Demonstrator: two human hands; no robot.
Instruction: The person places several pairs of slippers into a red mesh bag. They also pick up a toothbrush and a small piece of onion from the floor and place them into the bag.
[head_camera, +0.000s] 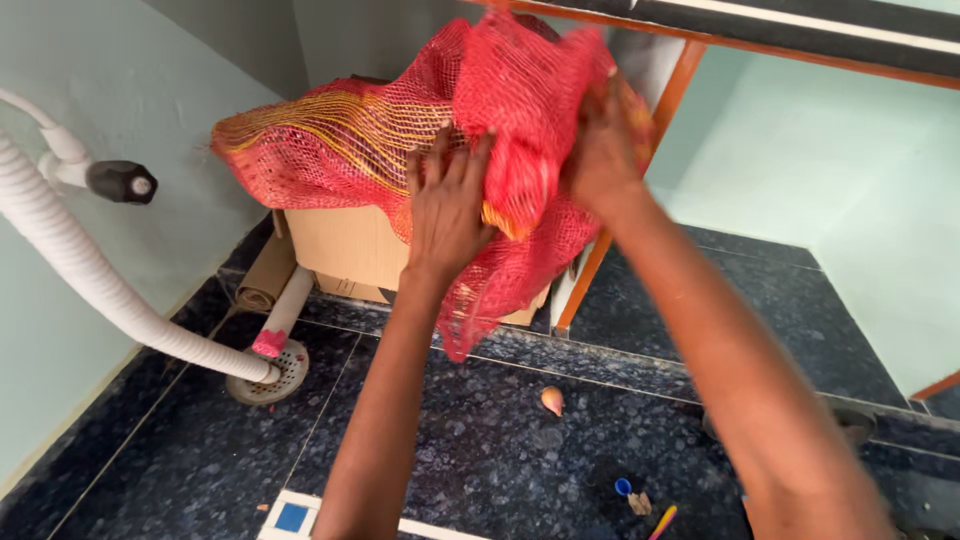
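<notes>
Far centre: cardboard box (345, 245)
Left: white corrugated hose (90, 275), floor drain (275, 375)
Near floor: small onion (552, 401), blue cap (623, 487)

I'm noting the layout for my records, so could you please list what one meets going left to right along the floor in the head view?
White corrugated hose → round floor drain → cardboard box → small onion → blue cap.
</notes>
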